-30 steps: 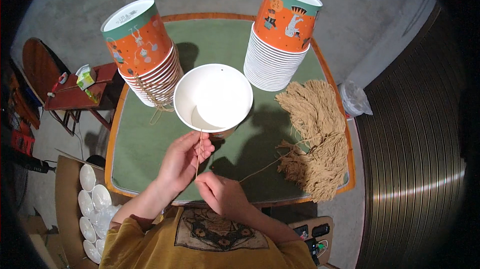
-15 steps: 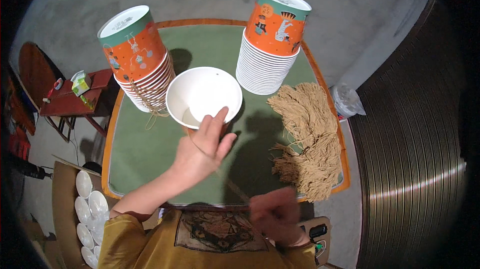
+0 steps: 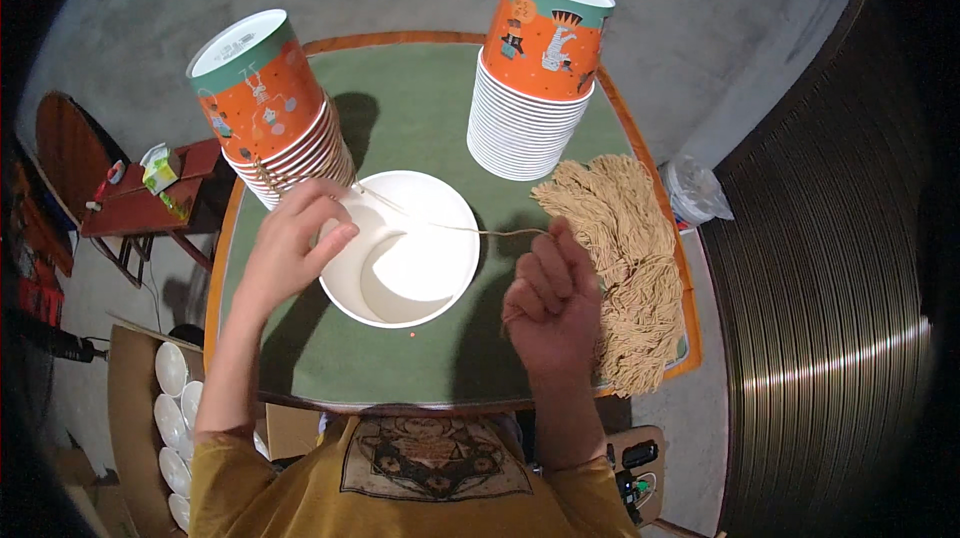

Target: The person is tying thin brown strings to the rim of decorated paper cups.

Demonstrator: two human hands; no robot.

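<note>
A paper bucket (image 3: 400, 310), white inside, stands mouth up at the middle of the table. My left hand (image 3: 300, 243) is at its left rim, with bent fingers and the thumb apart from them. Right of the bucket, my right hand (image 3: 555, 288) is closed in a pinch on a thin tan string (image 3: 495, 233). That string crosses over the bucket's mouth toward my left fingertips; its far end is hard to make out. Behind my left hand rises a stack of upside-down orange and green buckets (image 3: 262, 103), with tan strings draped on its rims.
Another bucket stack (image 3: 535, 88) stands at the back right. A tan bundle of strings (image 3: 625, 278) lies along the right edge of the green-topped table (image 3: 420, 368). At lower left, a cardboard box (image 3: 135, 388) holds several white rounds. A small red table (image 3: 150, 203) is farther left.
My left hand has moved left from the bucket's near rim. My right hand has risen from the table's front edge, drawing the string across the mouth. The bucket has shifted nearer.
</note>
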